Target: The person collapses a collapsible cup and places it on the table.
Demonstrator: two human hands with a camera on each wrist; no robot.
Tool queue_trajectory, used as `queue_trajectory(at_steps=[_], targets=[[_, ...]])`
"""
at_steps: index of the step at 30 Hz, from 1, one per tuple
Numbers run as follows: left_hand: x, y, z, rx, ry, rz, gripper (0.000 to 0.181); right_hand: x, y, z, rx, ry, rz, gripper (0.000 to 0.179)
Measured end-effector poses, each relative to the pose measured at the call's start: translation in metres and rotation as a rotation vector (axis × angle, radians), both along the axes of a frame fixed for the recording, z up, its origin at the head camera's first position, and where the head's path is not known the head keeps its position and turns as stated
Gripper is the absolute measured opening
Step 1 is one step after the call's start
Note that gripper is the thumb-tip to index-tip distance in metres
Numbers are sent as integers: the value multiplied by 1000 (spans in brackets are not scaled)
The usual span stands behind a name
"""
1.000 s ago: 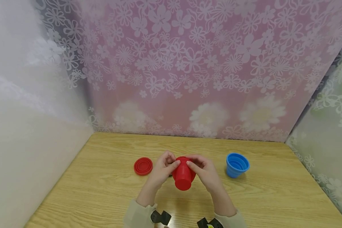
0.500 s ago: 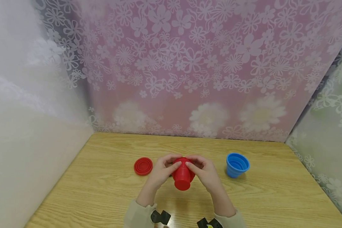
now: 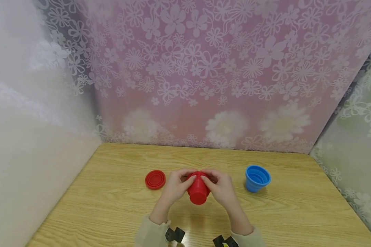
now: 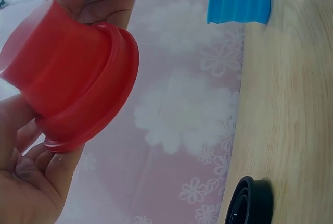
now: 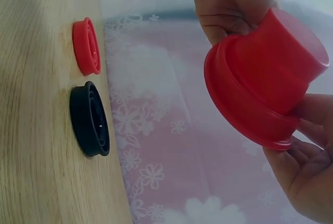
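Two hands on one red cup [image 3: 198, 188] right now: your left hand [image 3: 176, 185] grips one side, your right hand [image 3: 221, 187] the other, thumbs on the stepped wall, fingers curled at the wide rim. You've got it up off the table [image 3: 111, 199], roughly midway between the left and right edges, tilted so the narrow base faces you and the near edge. Its inside is turned away from all three cameras, so I can't tell what it looks like in there.

From your head cam you'd miss the flat black disc [image 5: 91, 122], because your hands and the cup block it. Your right wrist cam gives it away: it sits on the table just beside the flat red disc [image 3: 155, 179], not touching, and both have rings inside. Your left wrist cam only catches part of the black one, cut off by the picture's edge, but shows the fingers of your left hand tucked under the rim way better than the head view does.

Elsewhere, you've got the red disc to the left of your left hand, closer to the far edge than the near one. The blue cup [image 3: 257, 178] stands upright with its mouth up, to the right of your right hand, toward the table's far right corner. Flowery pink sheet [image 3: 185, 68] runs up behind the far edge.
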State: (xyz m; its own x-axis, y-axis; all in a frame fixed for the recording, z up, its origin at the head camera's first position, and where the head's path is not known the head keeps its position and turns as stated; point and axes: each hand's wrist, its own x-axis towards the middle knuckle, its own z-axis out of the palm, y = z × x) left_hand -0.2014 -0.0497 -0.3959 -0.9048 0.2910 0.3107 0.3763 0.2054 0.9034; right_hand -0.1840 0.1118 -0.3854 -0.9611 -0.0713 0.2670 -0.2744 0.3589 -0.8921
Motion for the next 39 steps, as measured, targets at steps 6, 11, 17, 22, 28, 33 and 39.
queue_trajectory(at_steps=[6, 11, 17, 22, 28, 33, 39], targets=[[1, 2, -1, -139, 150, 83, 16, -2, -3, -5, 114, 150, -5, 16], [0, 2, -2, -122, 144, 79, 15, -2, -1, -5, 98, 157, -14, 16], [-1, -2, -2, -31, 41, 18, 17, -2, 1, -2, 2, 58, 22, 17], [0, -5, 1, 102, -128, -42, 21, -3, 5, 0, -128, -43, 127, 20], [2, -5, 7, 227, -247, -69, 24, -2, 8, 3, -246, -137, 148, 23], [5, -4, 13, 276, -265, -129, 26, -2, 6, 4, -338, -129, 58, 21], [3, -4, 9, 361, -274, -200, 25, -2, 7, 6, -377, -132, 30, 21]])
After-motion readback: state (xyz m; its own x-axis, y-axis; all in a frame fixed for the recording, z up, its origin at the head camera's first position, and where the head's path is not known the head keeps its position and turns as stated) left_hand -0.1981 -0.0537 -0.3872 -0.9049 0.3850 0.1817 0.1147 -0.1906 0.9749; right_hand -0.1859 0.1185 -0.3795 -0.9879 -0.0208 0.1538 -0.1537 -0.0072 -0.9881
